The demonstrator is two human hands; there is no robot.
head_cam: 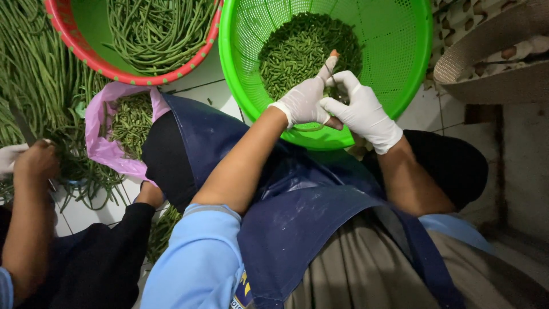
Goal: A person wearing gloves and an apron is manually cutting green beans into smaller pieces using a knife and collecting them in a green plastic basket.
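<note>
Gloved left hand point(306, 100) and right hand point(361, 111), fingers pinching a thin green bean point(334, 91), over chopped pieces point(297, 48)

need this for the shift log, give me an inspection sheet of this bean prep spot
surface: white tiled floor, partly covered by loose long beans.
job's things: green perforated basket holding a heap of cut bean pieces; small knife with its tip over the heap.
clutter: red-rimmed tub of long beans; pink plastic bag with cut pieces.
grippers: left hand and right hand, both in white gloves, meet over the basket's near rim; the left hand grips the knife; what the right hand pinches is hidden.
cables: nothing seen.
surroundings: a second person's hand works at the beans on the left; woven object upper right.
</note>
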